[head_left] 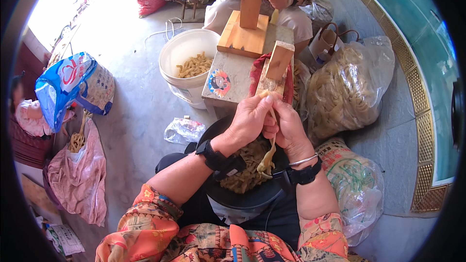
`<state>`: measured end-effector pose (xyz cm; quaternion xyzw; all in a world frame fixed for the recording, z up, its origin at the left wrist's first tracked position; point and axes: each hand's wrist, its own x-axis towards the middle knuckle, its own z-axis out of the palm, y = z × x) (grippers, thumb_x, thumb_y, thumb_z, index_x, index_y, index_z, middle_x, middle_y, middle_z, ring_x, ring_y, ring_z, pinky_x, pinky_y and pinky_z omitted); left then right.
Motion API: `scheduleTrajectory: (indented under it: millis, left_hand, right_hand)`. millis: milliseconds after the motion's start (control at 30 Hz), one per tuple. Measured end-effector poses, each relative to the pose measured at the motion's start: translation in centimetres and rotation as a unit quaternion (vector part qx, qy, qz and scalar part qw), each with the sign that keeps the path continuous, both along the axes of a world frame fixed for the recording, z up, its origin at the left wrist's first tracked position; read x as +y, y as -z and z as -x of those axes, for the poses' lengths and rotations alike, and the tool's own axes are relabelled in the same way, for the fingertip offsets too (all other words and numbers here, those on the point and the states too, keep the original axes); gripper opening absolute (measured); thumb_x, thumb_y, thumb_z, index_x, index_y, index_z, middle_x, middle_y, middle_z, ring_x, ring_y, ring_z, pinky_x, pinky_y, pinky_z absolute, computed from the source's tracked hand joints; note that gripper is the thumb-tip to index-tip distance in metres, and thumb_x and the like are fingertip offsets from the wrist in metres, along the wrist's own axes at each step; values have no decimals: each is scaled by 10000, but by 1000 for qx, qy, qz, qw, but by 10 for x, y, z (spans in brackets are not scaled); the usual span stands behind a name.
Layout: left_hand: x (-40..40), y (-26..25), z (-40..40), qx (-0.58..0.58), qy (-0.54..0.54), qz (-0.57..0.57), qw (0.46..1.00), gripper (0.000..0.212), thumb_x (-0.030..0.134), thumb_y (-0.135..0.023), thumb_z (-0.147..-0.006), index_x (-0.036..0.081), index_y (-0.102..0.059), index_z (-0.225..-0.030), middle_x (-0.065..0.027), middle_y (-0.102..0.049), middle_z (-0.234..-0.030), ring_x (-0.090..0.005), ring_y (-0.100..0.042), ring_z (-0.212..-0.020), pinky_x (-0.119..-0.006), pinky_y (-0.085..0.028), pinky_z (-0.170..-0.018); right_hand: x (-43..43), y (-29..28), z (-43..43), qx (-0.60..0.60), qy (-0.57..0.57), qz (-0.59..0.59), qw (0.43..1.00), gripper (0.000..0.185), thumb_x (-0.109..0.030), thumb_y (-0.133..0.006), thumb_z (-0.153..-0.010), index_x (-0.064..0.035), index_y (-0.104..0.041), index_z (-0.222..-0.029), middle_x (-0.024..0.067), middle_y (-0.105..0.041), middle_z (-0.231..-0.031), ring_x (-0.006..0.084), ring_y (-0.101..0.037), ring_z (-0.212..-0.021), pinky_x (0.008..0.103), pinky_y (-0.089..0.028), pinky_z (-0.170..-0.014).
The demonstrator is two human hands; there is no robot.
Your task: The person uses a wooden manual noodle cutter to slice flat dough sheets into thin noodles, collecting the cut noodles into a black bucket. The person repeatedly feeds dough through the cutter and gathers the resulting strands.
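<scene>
Both my hands meet in front of a small upright wooden block [280, 60] on a narrow board [267, 85]. My left hand [251, 118] pinches one end of a pale, yellowish pliable strip [269, 154] between thumb and fingers. My right hand [289, 125] grips the same strip from the other side, the fingertips of both hands close together. The strip's knobbly lower end hangs over a dark round pan [244, 202], which holds many short yellowish-brown pieces [242, 174]. What the strip is made of, I cannot tell.
A white bucket [165, 58] with similar pieces stands left of the stone-like bench [233, 62]. Across it, a person [255, 3] works behind another wooden stand [242, 34]. Stuffed clear plastic bags [346, 87] lie at the right. A blue bag [67, 76] and a child [31, 112] are at the left.
</scene>
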<state>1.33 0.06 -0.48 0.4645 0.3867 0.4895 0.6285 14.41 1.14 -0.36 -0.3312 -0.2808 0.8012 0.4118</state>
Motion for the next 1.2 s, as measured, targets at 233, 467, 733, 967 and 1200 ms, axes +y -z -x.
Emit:
scheduleTrajectory:
  millis: [233,467,733,967,1200]
  left_hand:
    - [10,-40,29,-362,-123,-7,924,332,397,-409,-1011,100,-490,-884,33,-438,-656,-74,-383,-499,-224,-342,-461]
    - [6,-33,45,131,-317,-475,811,149,121,-538,-928,3,-623,-958,-86,-624,-760,-210,-600,-634,-279,-479,-587]
    - [-15,-26,10,182,-113,-290,933,335,8,-542,-785,-49,-628,-1103,-254,-572,-1225,-305,-590,-1108,-342,-463,-927]
    - [-11,-29,16,340,-155,-321,871,139,1,-547,-694,0,-600,-822,-206,-608,-997,-373,-615,-912,-405,-498,-776]
    - [-11,-31,27,307,-122,-406,852,113,-54,-493,-665,14,-547,-737,-150,-585,-672,-300,-593,-602,-352,-476,-584]
  right_hand:
    - [-12,-15,9,-108,-126,-131,977,222,-251,-609,-942,-47,-599,-855,-29,-459,-601,39,-400,-475,196,-331,-413]
    - [-31,-38,13,63,-56,-104,991,212,-207,-526,-970,-11,-607,-987,-35,-424,-612,43,-328,-481,196,-291,-434]
    - [-28,-19,10,-323,122,-397,850,198,-159,-563,-932,34,-604,-946,43,-614,-721,47,-524,-718,260,-459,-621]
    - [-23,-26,8,-98,56,-54,992,276,-242,-504,-941,-80,-545,-721,-64,-333,-489,45,-261,-372,246,-232,-378]
    - [-11,-15,-11,84,-165,46,982,218,-246,-527,-914,-63,-557,-799,-90,-331,-530,25,-244,-407,204,-201,-394]
